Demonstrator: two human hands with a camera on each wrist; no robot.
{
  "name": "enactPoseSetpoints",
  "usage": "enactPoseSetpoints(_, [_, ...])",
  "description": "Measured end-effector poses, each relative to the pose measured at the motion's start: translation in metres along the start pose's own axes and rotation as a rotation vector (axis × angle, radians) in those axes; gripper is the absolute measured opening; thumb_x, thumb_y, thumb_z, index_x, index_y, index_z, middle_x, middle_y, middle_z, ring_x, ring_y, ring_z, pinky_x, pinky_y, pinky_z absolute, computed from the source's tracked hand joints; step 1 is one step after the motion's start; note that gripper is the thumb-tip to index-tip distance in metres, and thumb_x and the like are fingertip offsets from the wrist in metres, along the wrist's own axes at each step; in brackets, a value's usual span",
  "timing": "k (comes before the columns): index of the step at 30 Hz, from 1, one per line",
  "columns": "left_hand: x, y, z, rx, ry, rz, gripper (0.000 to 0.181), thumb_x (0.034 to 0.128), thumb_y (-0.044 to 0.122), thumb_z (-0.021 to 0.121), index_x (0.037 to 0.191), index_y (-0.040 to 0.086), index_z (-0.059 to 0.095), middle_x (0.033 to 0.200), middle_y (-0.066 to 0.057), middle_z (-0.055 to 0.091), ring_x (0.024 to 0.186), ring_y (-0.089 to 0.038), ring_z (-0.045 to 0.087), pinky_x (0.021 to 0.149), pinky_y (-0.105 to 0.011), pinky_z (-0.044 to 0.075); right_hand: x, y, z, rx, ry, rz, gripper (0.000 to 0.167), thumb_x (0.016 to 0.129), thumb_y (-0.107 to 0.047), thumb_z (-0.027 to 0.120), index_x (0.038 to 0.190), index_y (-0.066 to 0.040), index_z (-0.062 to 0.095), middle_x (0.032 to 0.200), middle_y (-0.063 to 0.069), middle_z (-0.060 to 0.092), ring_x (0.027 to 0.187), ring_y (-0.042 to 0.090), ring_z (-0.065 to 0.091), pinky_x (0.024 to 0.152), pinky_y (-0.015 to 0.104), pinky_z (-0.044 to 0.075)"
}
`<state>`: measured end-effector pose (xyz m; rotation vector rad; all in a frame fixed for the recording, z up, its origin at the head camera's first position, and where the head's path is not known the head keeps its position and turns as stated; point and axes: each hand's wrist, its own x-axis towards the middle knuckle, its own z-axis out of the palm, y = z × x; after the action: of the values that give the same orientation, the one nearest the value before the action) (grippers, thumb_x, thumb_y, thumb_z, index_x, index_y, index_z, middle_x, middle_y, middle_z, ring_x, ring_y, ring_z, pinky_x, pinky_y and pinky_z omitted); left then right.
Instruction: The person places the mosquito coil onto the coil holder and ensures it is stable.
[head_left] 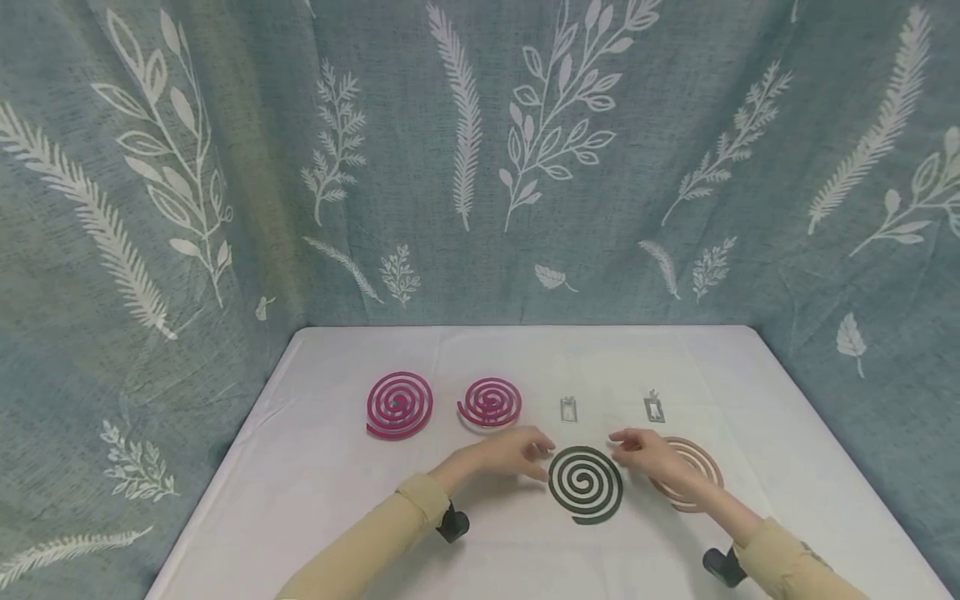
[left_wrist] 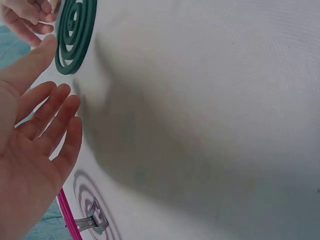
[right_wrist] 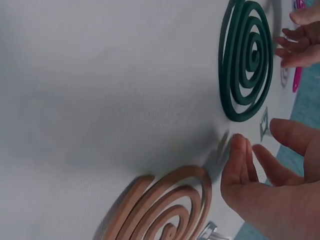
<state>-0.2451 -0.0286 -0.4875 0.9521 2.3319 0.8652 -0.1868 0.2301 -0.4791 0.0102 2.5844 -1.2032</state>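
A dark green mosquito coil (head_left: 585, 479) sits between the two hands, over the white tabletop. Just left of it is my left hand (head_left: 513, 452), palm towards the coil; its fingers are slightly bent, apart and hold nothing. On the other side my right hand (head_left: 648, 454) hovers at the coil's upper right edge, fingers loosely bent with nothing between them. Beneath and beside the right forearm lies a brown mosquito coil (right_wrist: 170, 231), partly hidden in the head view. In both wrist views a gap shows between the fingertips and the green coil.
Two magenta mosquito coils, one far left (head_left: 401, 403) and one nearer the middle (head_left: 491, 401), are on the table; the nearer one is raised on a metal stand (left_wrist: 92, 220). Two small metal stands (head_left: 569, 419) (head_left: 655, 419) lie behind the hands. A patterned blue curtain (head_left: 480, 275) surrounds the table.
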Motion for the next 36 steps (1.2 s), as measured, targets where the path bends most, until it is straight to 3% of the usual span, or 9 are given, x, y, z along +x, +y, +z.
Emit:
enactPoseSetpoints(7, [0.005,-0.004,0.006,0.053,0.006,0.018,0.052,0.0762,0.019,0.078,0.122,0.004,0.060,0.110,-0.006,0.065,0.089,-0.008,0.055,0.080,-0.018,0.047,0.004,0.004,-0.004,-0.036,-0.052,0.022,0.036,0.086,-0.010,0.063,0.118,0.004,0.060,0.109,0.016,0.065,0.096,0.026,0.062,0.081,0.041,0.055])
enactPoseSetpoints(15, [0.006,-0.007,0.012,0.122,0.036,0.060,0.059,0.0687,0.020,0.084,0.121,0.006,0.061,0.100,0.000,0.060,0.083,-0.003,0.050,0.080,-0.016,0.046,0.006,0.009,-0.007,-0.036,-0.095,-0.066,0.036,0.079,0.000,0.065,0.115,0.004,0.062,0.093,0.010,0.065,0.083,0.017,0.059,0.073,0.032,0.053])
enactPoseSetpoints(25, [0.007,-0.007,0.020,0.102,0.098,0.045,0.055,0.0683,0.020,0.084,0.117,0.008,0.061,0.094,0.002,0.055,0.078,-0.003,0.045,0.074,-0.015,0.043,0.007,0.015,-0.010,-0.063,-0.138,-0.163,0.040,0.076,0.004,0.068,0.115,0.005,0.062,0.088,0.008,0.062,0.079,0.018,0.055,0.066,0.024,0.049])
enactPoseSetpoints(36, [0.009,-0.006,0.020,0.102,0.090,0.038,0.055,0.0679,0.020,0.085,0.115,0.008,0.059,0.094,0.001,0.055,0.076,-0.003,0.045,0.070,-0.014,0.041,0.006,0.014,-0.007,-0.067,-0.144,-0.191,0.044,0.070,0.007,0.070,0.114,0.007,0.062,0.084,0.008,0.059,0.075,0.017,0.050,0.062,0.019,0.045])
